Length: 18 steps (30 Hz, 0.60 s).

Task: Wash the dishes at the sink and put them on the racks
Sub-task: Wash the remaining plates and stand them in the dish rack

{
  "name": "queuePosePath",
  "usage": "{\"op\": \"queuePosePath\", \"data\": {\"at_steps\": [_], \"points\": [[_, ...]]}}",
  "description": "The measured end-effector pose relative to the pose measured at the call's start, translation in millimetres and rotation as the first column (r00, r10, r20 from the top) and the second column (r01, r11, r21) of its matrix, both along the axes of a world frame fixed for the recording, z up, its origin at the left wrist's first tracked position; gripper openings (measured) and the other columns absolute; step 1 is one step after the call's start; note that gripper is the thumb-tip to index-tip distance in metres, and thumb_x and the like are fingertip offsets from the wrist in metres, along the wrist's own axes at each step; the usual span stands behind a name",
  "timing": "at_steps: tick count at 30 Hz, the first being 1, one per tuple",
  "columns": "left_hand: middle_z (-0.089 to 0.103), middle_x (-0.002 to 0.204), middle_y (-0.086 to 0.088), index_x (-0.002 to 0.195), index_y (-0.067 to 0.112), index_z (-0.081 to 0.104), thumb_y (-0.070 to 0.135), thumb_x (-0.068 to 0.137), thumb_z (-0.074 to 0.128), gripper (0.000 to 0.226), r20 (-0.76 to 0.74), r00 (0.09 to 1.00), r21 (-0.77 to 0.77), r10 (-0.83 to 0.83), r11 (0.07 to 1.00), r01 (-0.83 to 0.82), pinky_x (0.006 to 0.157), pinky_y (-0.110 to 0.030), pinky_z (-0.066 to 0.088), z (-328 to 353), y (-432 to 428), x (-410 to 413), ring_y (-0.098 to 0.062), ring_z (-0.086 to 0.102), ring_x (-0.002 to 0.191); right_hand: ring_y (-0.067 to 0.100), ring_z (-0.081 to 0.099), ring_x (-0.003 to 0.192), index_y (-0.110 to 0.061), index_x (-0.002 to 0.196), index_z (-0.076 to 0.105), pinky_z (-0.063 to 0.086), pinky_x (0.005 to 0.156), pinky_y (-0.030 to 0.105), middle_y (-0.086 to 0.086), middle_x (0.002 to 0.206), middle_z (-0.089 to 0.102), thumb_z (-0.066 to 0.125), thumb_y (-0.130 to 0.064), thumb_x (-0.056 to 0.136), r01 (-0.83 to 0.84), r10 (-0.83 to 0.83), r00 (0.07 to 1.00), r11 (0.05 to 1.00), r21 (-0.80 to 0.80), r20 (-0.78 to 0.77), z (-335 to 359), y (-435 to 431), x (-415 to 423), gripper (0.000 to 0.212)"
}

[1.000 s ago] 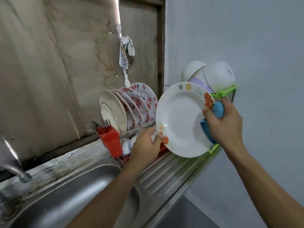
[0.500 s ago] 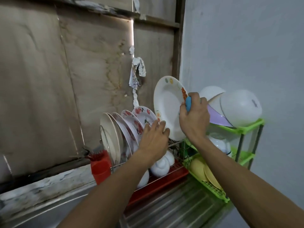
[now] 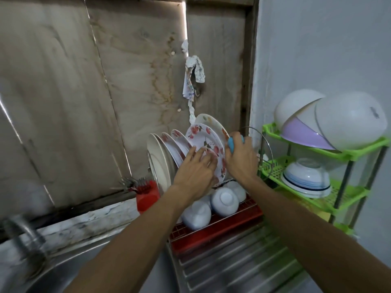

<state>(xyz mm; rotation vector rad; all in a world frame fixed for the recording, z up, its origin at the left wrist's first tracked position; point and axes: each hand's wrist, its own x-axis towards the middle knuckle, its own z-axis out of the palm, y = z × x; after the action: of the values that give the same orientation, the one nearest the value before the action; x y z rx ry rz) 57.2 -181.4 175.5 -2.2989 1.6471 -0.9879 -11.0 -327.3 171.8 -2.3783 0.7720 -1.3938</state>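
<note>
Red rack point(image 3: 222, 233): roughly six plates point(image 3: 157, 163) upright, three bowls point(image 3: 225, 200) upturned. Left hand point(image 3: 196, 166): fingers straight, close together, pressing floral plate point(image 3: 201, 136). Right hand point(image 3: 239, 157): fingers curled round blue sponge point(image 3: 232, 143).

Red blossoms with dark stems on white across the flowered plate point(image 3: 204, 142); the same red flowers on the neighbouring plates point(image 3: 177, 142) to its left. Small orange and yellow motifs round the white rim of the back plate point(image 3: 211, 121). Plain white on the leftmost plates point(image 3: 157, 161). Light blue sponge point(image 3: 232, 144). Red rack tray point(image 3: 215, 231), red cutlery holder point(image 3: 148, 197). Bright green shelf rack point(image 3: 359, 150) at right. Blue stripes round the white banded bowl point(image 3: 305, 178). Lilac wedge on the white upper bowl point(image 3: 300, 132).
</note>
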Motion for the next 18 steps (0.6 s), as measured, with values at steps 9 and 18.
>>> {"op": "queuePosePath", "data": {"at_steps": [9, 18], "points": [[0.052, 0.148, -0.016, 0.142, 0.007, 0.055, 0.040, 0.093, 0.044, 0.060, 0.006, 1.000, 0.018, -0.002, 1.000, 0.002, 0.121, -0.055, 0.020, -6.9, 7.9, 1.3, -0.040, 0.036, 0.145, 0.036, 0.059, 0.095, -0.017, 0.120, 0.051, 0.039, 0.073, 0.035, 0.016, 0.114, 0.054, 0.047, -0.043, 0.103, -0.048, 0.058, 0.997, 0.980, 0.191, -0.046, -12.0, -2.0, -11.7, 0.031], [0.061, 0.131, -0.014, 0.125, 0.008, 0.066, 0.034, 0.091, 0.040, 0.050, -0.103, 0.976, -0.142, -0.193, 0.974, 0.178, 0.105, -0.049, 0.045, -11.4, 28.3, -15.6, -0.034, 0.053, 0.126, -0.002, 0.040, 0.081, -0.013, 0.121, 0.058, 0.030, 0.067, 0.015, 0.010, 0.114, 0.055, 0.058, -0.010, 0.089, -0.173, 0.076, 0.899, 0.966, 0.191, 0.432, -17.1, 49.6, -47.9, 0.032]]}}
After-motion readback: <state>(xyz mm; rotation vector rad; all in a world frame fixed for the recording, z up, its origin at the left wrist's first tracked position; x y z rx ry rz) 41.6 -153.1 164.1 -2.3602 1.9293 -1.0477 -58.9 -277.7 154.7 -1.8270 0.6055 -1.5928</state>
